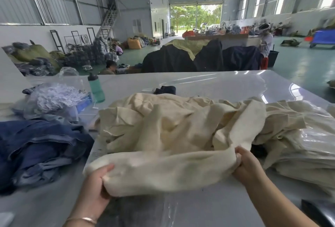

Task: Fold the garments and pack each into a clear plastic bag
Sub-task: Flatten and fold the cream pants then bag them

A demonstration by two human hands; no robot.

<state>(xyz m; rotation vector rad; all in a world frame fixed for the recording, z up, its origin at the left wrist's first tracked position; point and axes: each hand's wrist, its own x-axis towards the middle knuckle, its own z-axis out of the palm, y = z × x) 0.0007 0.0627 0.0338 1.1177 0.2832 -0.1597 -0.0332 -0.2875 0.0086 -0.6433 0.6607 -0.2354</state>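
Gripping the cream garment at both ends, left hand and right hand could drag the loose cream heap beyond them if it snags.

matt cream cloth garment, glossy table

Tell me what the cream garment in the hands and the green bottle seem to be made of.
Cream garment: soft matte woven or knit cloth, likely cotton; it creases and drapes limply. Green bottle: probably translucent plastic with a dark cap; light shows through its body.
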